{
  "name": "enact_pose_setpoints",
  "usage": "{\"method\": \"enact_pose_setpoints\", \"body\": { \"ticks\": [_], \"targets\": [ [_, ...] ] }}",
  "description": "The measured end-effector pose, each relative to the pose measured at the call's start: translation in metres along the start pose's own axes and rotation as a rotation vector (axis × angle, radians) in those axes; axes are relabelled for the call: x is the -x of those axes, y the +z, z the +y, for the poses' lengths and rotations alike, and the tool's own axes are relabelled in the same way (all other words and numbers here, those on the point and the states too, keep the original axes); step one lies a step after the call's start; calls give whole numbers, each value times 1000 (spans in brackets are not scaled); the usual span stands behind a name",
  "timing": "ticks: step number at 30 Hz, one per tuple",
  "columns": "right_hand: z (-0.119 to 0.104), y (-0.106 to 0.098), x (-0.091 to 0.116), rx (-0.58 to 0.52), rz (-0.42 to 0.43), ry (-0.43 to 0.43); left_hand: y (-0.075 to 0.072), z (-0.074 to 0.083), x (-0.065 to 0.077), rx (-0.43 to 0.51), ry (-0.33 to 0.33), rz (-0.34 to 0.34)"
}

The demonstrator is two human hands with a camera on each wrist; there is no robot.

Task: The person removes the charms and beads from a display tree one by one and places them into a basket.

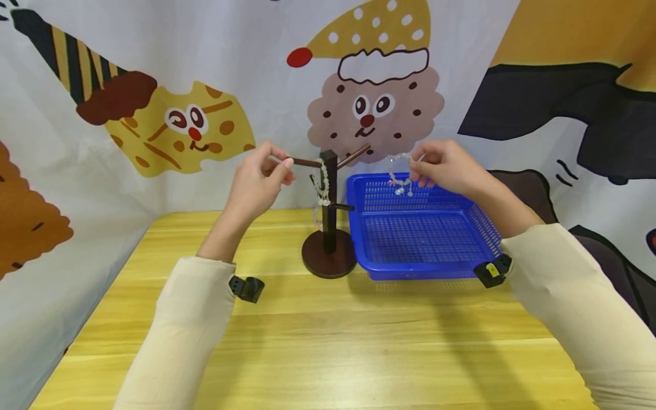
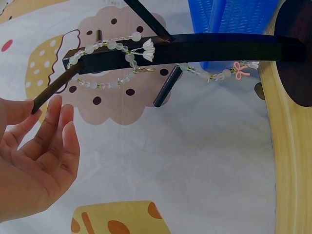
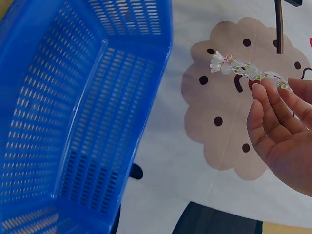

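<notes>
My left hand [image 1: 258,179] pinches the tip of an upper left peg on a dark wooden jewelry stand [image 1: 329,210]. From that peg, close to the post, hangs a beaded bracelet [image 2: 111,45] with a white flower charm. Lower on the stand hangs another bracelet [image 2: 209,75] with a pink bow. Over the back of the basket, my right hand [image 1: 443,168] holds up a third beaded bracelet [image 1: 400,175] between thumb and fingers. In the right wrist view this bracelet [image 3: 246,69] shows a white flower and a small pink charm at its far end.
A blue plastic basket [image 1: 420,270] stands right of the stand's round base [image 1: 328,267] on the wooden table [image 1: 307,341]. Behind hangs a white cloth [image 1: 205,34] with cartoon prints. A dark chair [image 1: 528,193] sits beyond the right side of the table.
</notes>
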State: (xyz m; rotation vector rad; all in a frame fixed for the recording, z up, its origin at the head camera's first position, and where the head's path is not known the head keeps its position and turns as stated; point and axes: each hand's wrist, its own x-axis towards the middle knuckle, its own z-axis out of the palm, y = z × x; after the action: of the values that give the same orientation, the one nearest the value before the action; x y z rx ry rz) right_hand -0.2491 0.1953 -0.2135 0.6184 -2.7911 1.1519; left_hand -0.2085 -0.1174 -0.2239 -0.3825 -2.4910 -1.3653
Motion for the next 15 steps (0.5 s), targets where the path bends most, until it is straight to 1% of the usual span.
{"method": "enact_pose_setpoints", "body": {
  "ticks": [8, 11, 15],
  "targets": [
    [12, -7, 20, 44, -36, 9, 0, 0, 0, -4, 3, 1],
    [17, -7, 28, 48, -60, -1, 0, 0, 0, 2, 8, 2],
    [24, -5, 39, 49, -94, 24, 0, 0, 1, 9, 8, 0]
  ]
}}
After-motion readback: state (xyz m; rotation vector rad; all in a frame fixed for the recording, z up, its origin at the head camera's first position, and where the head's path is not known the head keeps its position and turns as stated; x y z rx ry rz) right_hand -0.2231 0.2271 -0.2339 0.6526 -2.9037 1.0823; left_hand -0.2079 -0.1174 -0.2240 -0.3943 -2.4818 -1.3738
